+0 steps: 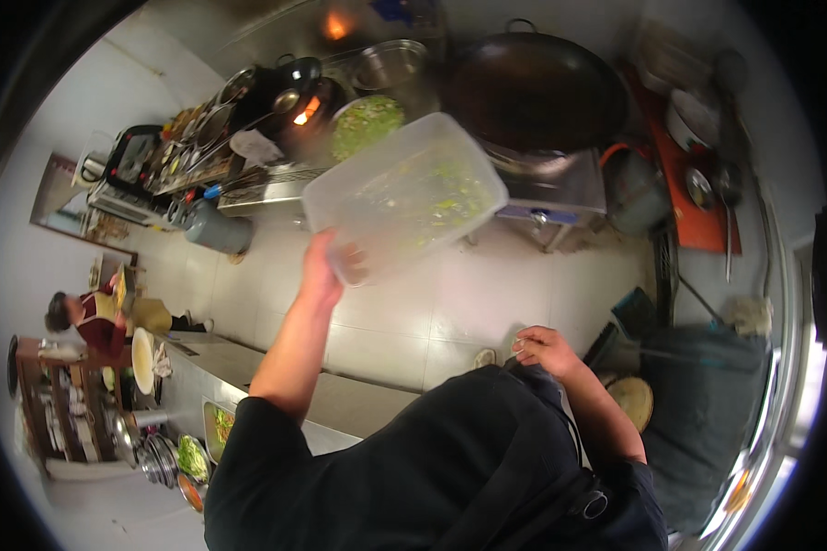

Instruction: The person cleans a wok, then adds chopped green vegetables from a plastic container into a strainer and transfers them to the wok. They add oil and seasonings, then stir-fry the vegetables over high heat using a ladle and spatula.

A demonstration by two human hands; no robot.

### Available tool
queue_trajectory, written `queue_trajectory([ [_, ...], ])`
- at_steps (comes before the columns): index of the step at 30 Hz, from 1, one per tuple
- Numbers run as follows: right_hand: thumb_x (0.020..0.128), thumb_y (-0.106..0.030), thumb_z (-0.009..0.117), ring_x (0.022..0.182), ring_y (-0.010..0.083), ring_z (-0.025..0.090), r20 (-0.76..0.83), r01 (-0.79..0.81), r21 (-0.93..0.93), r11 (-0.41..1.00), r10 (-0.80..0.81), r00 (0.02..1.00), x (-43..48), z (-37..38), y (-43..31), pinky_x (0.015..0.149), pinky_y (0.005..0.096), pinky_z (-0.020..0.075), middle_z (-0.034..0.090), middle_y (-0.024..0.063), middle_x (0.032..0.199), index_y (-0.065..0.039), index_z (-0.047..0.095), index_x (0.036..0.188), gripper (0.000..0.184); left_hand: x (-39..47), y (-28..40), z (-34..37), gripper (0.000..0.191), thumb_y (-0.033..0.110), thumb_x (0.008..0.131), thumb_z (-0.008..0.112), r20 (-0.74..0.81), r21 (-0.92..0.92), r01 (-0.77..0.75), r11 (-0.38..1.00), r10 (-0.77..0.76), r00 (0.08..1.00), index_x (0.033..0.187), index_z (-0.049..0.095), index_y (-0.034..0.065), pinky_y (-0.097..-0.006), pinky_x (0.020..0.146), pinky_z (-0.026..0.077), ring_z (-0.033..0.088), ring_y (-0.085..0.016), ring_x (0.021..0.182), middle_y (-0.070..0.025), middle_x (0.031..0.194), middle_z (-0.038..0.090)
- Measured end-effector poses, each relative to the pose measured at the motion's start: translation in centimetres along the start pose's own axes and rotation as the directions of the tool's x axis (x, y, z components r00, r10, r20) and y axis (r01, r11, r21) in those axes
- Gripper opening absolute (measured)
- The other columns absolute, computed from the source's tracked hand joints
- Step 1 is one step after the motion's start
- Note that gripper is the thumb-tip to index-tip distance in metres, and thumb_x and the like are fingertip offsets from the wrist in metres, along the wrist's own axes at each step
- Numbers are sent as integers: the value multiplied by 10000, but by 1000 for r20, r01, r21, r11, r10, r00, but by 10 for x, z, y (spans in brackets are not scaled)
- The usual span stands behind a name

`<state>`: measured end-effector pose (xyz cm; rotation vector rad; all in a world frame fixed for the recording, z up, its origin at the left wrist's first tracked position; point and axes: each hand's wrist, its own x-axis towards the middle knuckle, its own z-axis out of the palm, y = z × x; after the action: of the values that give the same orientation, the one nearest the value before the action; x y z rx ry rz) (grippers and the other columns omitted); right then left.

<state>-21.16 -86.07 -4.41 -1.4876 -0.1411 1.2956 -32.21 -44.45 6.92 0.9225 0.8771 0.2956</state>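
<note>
My left hand (324, 272) grips a translucent plastic tub (379, 200) by its near left corner, holding it out over the floor in front of the stove. Green vegetable scraps (455, 200) show inside, mostly towards the right end. Just beyond the tub, partly covered by it, a bowl of chopped green vegetables (366, 124) stands on the stove. My right hand (548, 351) hangs low by the dark apron (455, 441), its fingers curled; something pale shows at the fingertips, and I cannot tell whether it is held.
A large wok (534, 89) sits at the back right. Flame (308, 110) burns beside a smaller wok (300, 72). Gas cylinders (219, 227) stand left and right under the worktops. A person (100, 317) holds a tray at the far left. Behind me runs a steel counter (186, 386).
</note>
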Motion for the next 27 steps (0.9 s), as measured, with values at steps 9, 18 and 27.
queue_trajectory([
  [9, 905, -461, 527, 1069, 343, 546, 308, -213, 399, 892, 88, 947, 226, 44, -93, 910, 510, 460, 500, 202, 1266, -1, 350, 1342, 659, 23, 106, -105, 565, 459, 859, 516, -576, 227, -166, 960, 269, 772, 1306, 374, 143, -537, 657, 495, 539, -280, 807, -118, 1004, 485],
  [18, 893, -457, 552, 1084, 424, 540, 484, -356, 474, 805, 99, 869, 341, 78, -182, 878, 576, 459, 539, 241, 1210, -107, 405, 1311, 564, 102, 170, -159, 713, 450, 764, 616, -537, 567, -232, 790, 568, 624, 1352, 350, 147, -490, 728, 445, 504, -282, 894, -155, 1106, 469],
  [27, 878, -112, 574, 610, 185, 494, 305, -235, 509, 828, 82, 949, 331, 117, -214, 497, 321, 397, 523, 78, 787, -101, 485, 1003, 153, 212, 237, -131, 814, 316, 753, 661, -394, 592, -426, 685, 706, 588, 1376, 306, -68, -380, 1006, 358, 459, -326, 1212, -246, 1324, 448],
])
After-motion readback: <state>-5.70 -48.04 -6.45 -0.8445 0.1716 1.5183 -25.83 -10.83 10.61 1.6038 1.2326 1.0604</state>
